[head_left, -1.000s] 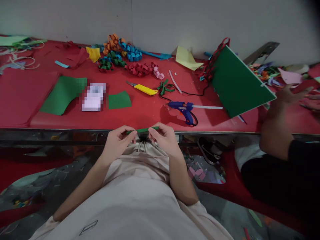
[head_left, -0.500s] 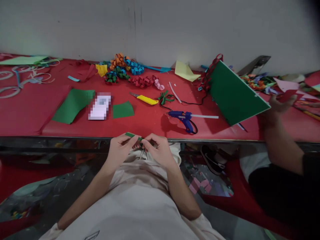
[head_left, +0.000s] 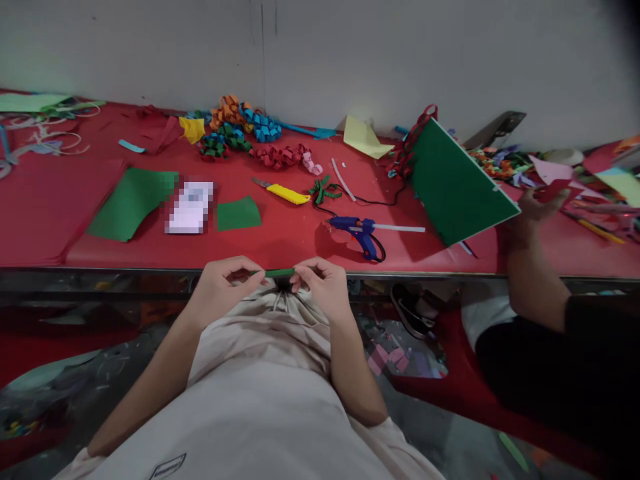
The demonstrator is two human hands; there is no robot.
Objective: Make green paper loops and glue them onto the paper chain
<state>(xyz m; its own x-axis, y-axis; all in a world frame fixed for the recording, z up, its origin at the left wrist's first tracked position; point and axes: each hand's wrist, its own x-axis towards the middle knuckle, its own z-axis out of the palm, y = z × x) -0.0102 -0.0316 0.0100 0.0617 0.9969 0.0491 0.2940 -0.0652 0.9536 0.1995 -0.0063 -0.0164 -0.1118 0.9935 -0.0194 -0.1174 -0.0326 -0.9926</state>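
Observation:
A narrow green paper strip (head_left: 280, 273) is stretched level between my two hands, just in front of the table edge and above my lap. My left hand (head_left: 227, 283) pinches its left end between thumb and fingers. At the other end, my right hand (head_left: 323, 283) pinches it the same way. Beyond my hands on the red table (head_left: 287, 233) lie a green paper piece (head_left: 239, 213), a yellow utility knife (head_left: 287, 194), a bunch of green paper strips (head_left: 325, 191) and a blue glue gun (head_left: 356, 230) with a glue stick in its back.
A blurred-out phone (head_left: 191, 207) lies beside a larger green sheet (head_left: 130, 203). Coloured paper chains (head_left: 245, 127) sit near the wall. To the right stands a tilted green board (head_left: 457, 183), and beside it a co-worker's hand (head_left: 535, 207) holds red paper.
My hands have moved apart, and the green strip now spans straight between them. The view has shifted slightly, so the table things appear further left.

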